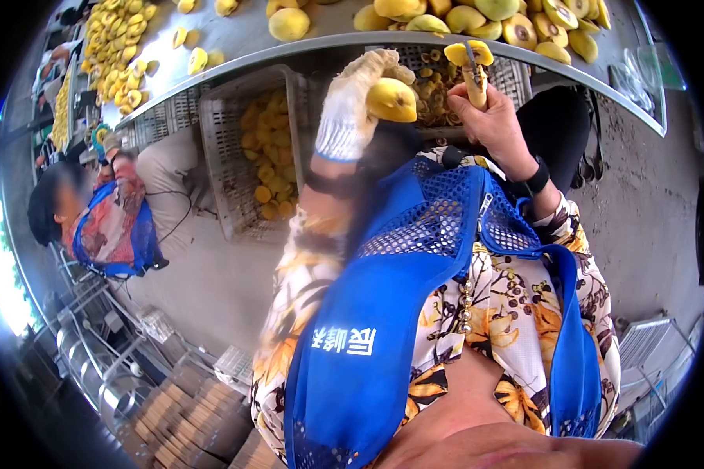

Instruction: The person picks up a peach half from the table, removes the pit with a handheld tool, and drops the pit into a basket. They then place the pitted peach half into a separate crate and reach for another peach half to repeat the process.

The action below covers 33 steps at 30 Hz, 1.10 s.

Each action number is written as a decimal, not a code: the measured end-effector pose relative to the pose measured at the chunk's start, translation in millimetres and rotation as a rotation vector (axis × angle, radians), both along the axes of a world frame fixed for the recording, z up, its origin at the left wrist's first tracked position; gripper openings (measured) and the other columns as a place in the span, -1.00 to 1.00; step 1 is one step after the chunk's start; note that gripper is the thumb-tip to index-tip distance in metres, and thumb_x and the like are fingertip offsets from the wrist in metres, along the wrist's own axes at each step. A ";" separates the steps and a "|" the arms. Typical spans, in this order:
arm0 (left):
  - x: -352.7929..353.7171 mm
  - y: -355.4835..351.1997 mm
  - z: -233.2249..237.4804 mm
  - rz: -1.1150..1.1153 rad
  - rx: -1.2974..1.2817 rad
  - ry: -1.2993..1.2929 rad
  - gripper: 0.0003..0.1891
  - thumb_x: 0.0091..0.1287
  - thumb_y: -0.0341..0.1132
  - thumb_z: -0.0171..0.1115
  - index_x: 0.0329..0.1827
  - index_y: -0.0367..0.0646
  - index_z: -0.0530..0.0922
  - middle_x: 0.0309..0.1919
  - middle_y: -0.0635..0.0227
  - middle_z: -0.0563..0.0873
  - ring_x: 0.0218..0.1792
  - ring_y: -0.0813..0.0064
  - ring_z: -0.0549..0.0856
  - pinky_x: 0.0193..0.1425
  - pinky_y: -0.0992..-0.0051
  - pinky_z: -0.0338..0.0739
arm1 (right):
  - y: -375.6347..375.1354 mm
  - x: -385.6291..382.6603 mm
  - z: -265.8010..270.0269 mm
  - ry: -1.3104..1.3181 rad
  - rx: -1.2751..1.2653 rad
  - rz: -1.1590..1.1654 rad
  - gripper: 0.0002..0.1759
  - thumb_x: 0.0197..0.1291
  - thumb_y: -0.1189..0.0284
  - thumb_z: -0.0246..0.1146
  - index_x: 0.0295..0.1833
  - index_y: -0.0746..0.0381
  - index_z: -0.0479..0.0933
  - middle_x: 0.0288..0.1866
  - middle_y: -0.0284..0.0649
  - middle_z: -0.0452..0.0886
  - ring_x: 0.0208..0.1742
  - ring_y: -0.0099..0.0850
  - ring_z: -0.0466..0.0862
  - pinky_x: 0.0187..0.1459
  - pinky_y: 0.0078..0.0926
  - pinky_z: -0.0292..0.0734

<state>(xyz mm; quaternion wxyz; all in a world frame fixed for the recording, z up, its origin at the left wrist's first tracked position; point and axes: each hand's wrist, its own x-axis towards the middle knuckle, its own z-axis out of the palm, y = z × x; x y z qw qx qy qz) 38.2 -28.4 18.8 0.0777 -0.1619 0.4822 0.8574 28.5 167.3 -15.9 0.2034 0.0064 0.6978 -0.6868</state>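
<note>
Clearly, the table rim divides hands from piled fruit.

Surroundings of the metal worktop.
Crumpled clear plastic lies at its near right corner; a seated co-worker and stacked brown boxes occupy the grey floor's left side.

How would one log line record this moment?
left hand: gloved, holds yellow fruit; right hand: ungloved, holds knife-like tool; fruit piece: at tool end; crate: yellow pieces inside
</note>
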 end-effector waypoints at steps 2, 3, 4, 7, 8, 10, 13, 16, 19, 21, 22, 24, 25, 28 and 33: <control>-3.8 7.1 5.5 -0.177 -0.232 -0.022 -0.74 0.38 -0.24 0.11 -0.10 -0.29 0.54 -0.35 0.16 0.68 -0.35 0.35 0.70 -0.25 0.39 0.63 | 16.4 1.8 -5.3 -0.168 -0.052 0.070 -0.82 0.18 0.38 0.24 -0.20 0.27 0.52 -0.63 -0.48 0.43 -0.71 -0.74 0.35 -0.69 -0.78 0.24; -5.9 9.7 4.7 -0.284 -0.315 0.019 -0.75 0.37 -0.25 0.13 -0.09 -0.28 0.56 -0.34 0.18 0.69 -0.34 0.39 0.70 -0.23 0.43 0.62 | 23.7 2.6 -6.8 -0.251 -0.081 0.106 -0.82 0.18 0.37 0.23 -0.21 0.27 0.52 -0.65 -0.48 0.41 -0.73 -0.73 0.33 -0.70 -0.78 0.22; -7.9 12.0 2.7 -0.391 -0.398 0.062 -0.75 0.36 -0.26 0.14 -0.09 -0.27 0.58 -0.33 0.21 0.70 -0.33 0.42 0.70 -0.21 0.46 0.61 | 28.2 4.0 -7.4 -0.286 -0.123 0.168 -0.81 0.19 0.34 0.22 -0.22 0.26 0.51 -0.68 -0.48 0.38 -0.77 -0.72 0.31 -0.73 -0.77 0.18; -17.4 23.1 -10.2 -0.607 -0.871 0.140 -0.70 0.31 -0.20 0.17 -0.05 -0.24 0.61 -0.23 0.33 0.73 -0.21 0.66 0.63 -0.03 0.61 0.47 | 34.2 5.5 -6.1 -0.376 -0.139 0.304 -0.80 0.20 0.33 0.21 -0.22 0.26 0.51 -0.67 -0.47 0.39 -0.77 -0.72 0.31 -0.74 -0.77 0.16; -19.7 24.8 -13.3 -0.627 -0.873 0.166 -0.72 0.29 -0.23 0.20 -0.09 -0.24 0.63 -0.24 0.33 0.73 -0.22 0.66 0.63 -0.07 0.62 0.49 | 34.8 6.1 -7.6 -0.388 -0.168 0.322 -0.79 0.19 0.34 0.22 -0.21 0.27 0.51 -0.66 -0.48 0.40 -0.77 -0.73 0.32 -0.74 -0.77 0.16; -21.8 24.7 -30.7 -0.584 -0.756 0.200 -0.71 0.24 -0.17 0.24 -0.09 -0.16 0.64 -0.31 0.30 0.73 -0.30 0.56 0.66 -0.14 0.54 0.52 | 32.0 8.0 -4.0 -0.357 -0.076 0.368 -0.81 0.19 0.37 0.22 -0.22 0.28 0.49 -0.67 -0.48 0.37 -0.76 -0.73 0.30 -0.74 -0.76 0.15; -19.8 26.0 -40.7 -0.508 -0.705 0.220 -0.74 0.24 -0.17 0.26 -0.16 -0.18 0.65 -0.37 0.29 0.73 -0.34 0.50 0.68 -0.19 0.51 0.54 | 30.3 10.6 -7.4 -0.268 0.018 0.423 -0.81 0.18 0.36 0.23 -0.25 0.28 0.50 -0.64 -0.45 0.42 -0.71 -0.74 0.33 -0.69 -0.75 0.19; -18.9 34.2 -48.8 -0.318 -0.633 0.300 -0.76 0.28 -0.21 0.24 -0.26 -0.25 0.64 -0.39 0.29 0.72 -0.34 0.49 0.69 -0.20 0.52 0.56 | 17.3 13.1 -9.9 0.079 0.211 0.174 -0.84 0.20 0.38 0.23 -0.22 0.26 0.52 -0.59 -0.46 0.47 -0.64 -0.78 0.36 -0.63 -0.77 0.22; -19.8 34.5 -41.2 -0.160 -0.200 0.136 -0.75 0.36 -0.22 0.15 -0.26 -0.26 0.58 -0.36 0.23 0.69 -0.31 0.40 0.69 -0.17 0.47 0.59 | 11.6 10.5 -17.5 0.192 0.179 -0.136 -0.86 0.22 0.42 0.24 -0.16 0.25 0.54 -0.56 -0.49 0.48 -0.64 -0.76 0.36 -0.62 -0.76 0.24; -17.7 31.8 -39.3 -0.066 0.191 0.008 -0.76 0.37 -0.23 0.12 -0.22 -0.26 0.55 -0.32 0.19 0.68 -0.30 0.38 0.69 -0.15 0.44 0.59 | 11.4 11.3 -13.4 0.169 0.209 -0.099 -0.71 0.12 0.36 0.31 -0.06 0.26 0.56 -0.42 -0.23 0.65 -0.45 -0.54 0.60 -0.34 -0.55 0.53; -18.2 32.6 -41.6 -0.024 0.157 0.002 -0.77 0.38 -0.25 0.09 -0.17 -0.28 0.53 -0.26 0.15 0.67 -0.27 0.32 0.68 -0.12 0.41 0.59 | 7.2 11.9 -19.0 0.272 0.226 -0.093 -0.69 0.12 0.36 0.30 -0.04 0.25 0.56 -0.42 -0.19 0.65 -0.44 -0.50 0.63 -0.33 -0.53 0.53; -16.6 37.6 -36.4 0.028 0.107 0.013 -0.76 0.37 -0.24 0.08 -0.17 -0.28 0.53 -0.26 0.16 0.67 -0.27 0.31 0.69 -0.11 0.40 0.59 | 0.6 12.0 -15.6 0.436 0.263 -0.112 -0.65 0.11 0.32 0.31 0.01 0.21 0.55 -0.37 -0.03 0.63 -0.38 -0.23 0.69 -0.30 -0.42 0.56; -16.2 39.7 -34.8 0.053 0.083 0.020 -0.76 0.37 -0.24 0.07 -0.17 -0.28 0.53 -0.25 0.17 0.67 -0.27 0.30 0.69 -0.11 0.40 0.59 | -0.4 10.7 -10.5 0.445 0.316 -0.098 -0.64 0.10 0.31 0.31 0.01 0.20 0.55 -0.36 -0.03 0.63 -0.35 -0.18 0.68 -0.29 -0.40 0.56; -13.2 33.4 -46.2 -0.010 -0.700 0.528 -0.70 0.39 -0.19 0.00 -0.11 -0.27 0.54 -0.21 0.20 0.68 -0.21 0.32 0.68 -0.08 0.42 0.57 | -1.6 7.9 -1.1 0.499 0.417 -0.060 -0.66 0.08 0.30 0.32 -0.04 0.19 0.56 -0.34 -0.03 0.63 -0.32 -0.06 0.64 -0.28 -0.35 0.56; -8.7 40.1 -53.7 -0.159 -0.958 0.519 -0.72 0.42 -0.24 -0.07 -0.08 -0.24 0.54 -0.21 0.13 0.68 -0.14 0.25 0.68 -0.08 0.46 0.55 | 0.1 4.0 -9.9 0.472 0.583 -0.079 -0.73 0.03 0.34 0.33 -0.18 0.25 0.55 -0.44 -0.06 0.61 -0.43 -0.12 0.63 -0.38 -0.37 0.54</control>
